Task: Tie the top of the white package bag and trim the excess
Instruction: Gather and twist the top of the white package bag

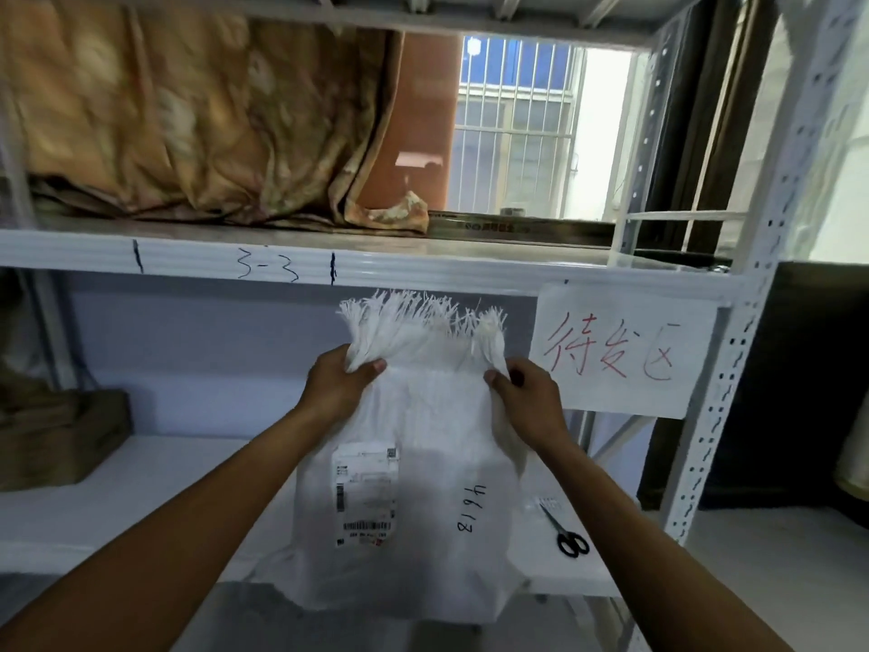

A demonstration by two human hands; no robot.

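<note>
A white woven package bag [423, 463] stands upright on the lower shelf, with a shipping label [366, 494] and handwritten black digits on its front. Its frayed top edge [423, 317] sticks up in loose threads. My left hand [338, 383] grips the bag's upper left corner, thumb pressed on the front. My right hand [526, 392] pinches the upper right corner. Between the two hands the top of the bag is stretched out flat. Black-handled scissors [564, 529] lie on the shelf to the right of the bag, apart from both hands.
A white metal rack surrounds the bag; its upper shelf beam [423, 265] is marked "3-3". A paper sign with red writing [625, 355] hangs at right. A brown box [61, 435] sits at left. Patterned fabric [188, 124] fills the upper shelf.
</note>
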